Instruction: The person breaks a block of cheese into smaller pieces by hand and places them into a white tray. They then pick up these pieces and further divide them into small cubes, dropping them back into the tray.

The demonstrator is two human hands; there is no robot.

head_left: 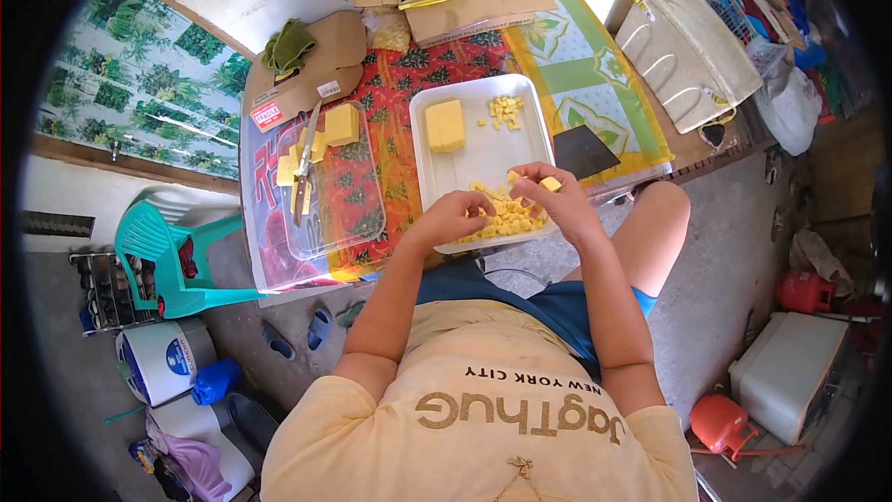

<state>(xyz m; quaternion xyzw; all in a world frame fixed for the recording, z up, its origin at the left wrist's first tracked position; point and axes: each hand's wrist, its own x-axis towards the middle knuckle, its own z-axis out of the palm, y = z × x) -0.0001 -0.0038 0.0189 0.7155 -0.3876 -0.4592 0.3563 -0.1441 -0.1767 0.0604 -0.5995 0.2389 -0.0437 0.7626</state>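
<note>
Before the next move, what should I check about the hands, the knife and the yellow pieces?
1. Right hand has a yellow piece: ok, one shows at its fingers.
2. Left hand empty: cannot tell, its fingers are curled.
3. Knife away from both hands: ok, it lies over the clear plastic tray.
4. Large block inside the white tray: ok.
5. Small pieces gathered together: not ok, a near pile and a separate far cluster.

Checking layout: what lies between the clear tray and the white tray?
In the head view, only a strip of patterned tablecloth separates the clear tray from the white tray.
</note>
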